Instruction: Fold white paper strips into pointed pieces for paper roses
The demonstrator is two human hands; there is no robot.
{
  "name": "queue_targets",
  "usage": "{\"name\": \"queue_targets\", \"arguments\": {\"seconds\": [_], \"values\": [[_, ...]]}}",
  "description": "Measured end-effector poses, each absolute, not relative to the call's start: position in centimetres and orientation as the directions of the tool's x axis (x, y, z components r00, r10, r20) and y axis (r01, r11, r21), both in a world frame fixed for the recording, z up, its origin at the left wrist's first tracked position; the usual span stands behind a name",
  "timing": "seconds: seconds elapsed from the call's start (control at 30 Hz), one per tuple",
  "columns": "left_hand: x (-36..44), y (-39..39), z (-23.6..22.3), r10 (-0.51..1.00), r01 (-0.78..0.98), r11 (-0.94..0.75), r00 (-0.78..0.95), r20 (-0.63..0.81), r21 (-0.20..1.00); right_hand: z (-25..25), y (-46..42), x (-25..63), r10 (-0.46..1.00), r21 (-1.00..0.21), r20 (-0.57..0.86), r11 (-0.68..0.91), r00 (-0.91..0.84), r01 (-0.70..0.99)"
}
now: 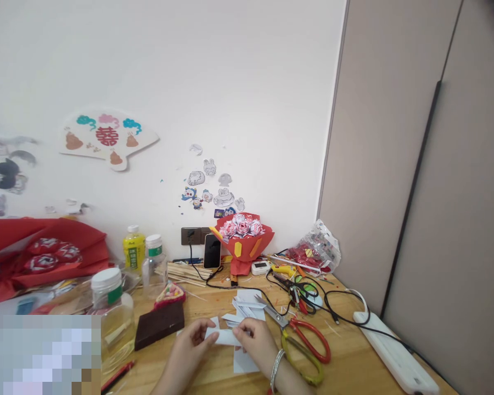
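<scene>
Both my hands meet low in the middle of the wooden table (354, 367). My left hand (189, 345) and my right hand (257, 340) pinch the two ends of a small white paper strip (224, 336), fingers closed on it. A silver bangle (276, 368) circles my right wrist. More white paper pieces (247, 307) lie just beyond my hands, and a white sheet (245, 362) lies under my right hand. Scissors with a red and a yellow handle (302, 343) lie open just right of my right hand.
A dark brown block (158, 325) and clear bottles (113, 312) stand to the left. A red paper bouquet (242, 241), a phone (212, 251) and wooden sticks (187, 272) sit at the back. Black cables (333, 307), a glue gun and a white power strip (395, 356) fill the right.
</scene>
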State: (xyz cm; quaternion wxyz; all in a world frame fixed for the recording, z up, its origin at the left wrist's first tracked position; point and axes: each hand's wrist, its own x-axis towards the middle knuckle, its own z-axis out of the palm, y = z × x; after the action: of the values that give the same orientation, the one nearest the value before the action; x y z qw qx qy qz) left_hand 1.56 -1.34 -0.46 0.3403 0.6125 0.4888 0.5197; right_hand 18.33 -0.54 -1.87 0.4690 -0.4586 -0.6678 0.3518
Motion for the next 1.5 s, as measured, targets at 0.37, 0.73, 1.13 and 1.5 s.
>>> {"name": "queue_targets", "arguments": {"seconds": [0.37,0.73,1.13,1.5], "values": [[1.8,-1.7,-0.2,0.934,0.399,-0.346,0.058,0.354,0.849,-2.4,-0.9,17.7,0.939,-0.896,0.282,0.332,-0.199,0.296],[1.5,-1.6,-0.5,0.917,0.452,-0.398,0.167,0.363,0.798,-2.5,-0.9,17.7,0.942,-0.866,0.265,0.326,-0.205,0.380],[1.4,-0.5,-1.4,0.994,0.004,-0.030,0.102,0.029,1.000,-2.4,-0.9,17.7,0.933,-0.860,0.313,0.359,-0.180,0.363],[1.6,-1.2,-1.1,0.947,0.216,-0.319,0.118,0.300,0.923,-1.4,-1.6,17.7,0.927,-0.799,0.281,0.369,-0.248,0.474]]}}
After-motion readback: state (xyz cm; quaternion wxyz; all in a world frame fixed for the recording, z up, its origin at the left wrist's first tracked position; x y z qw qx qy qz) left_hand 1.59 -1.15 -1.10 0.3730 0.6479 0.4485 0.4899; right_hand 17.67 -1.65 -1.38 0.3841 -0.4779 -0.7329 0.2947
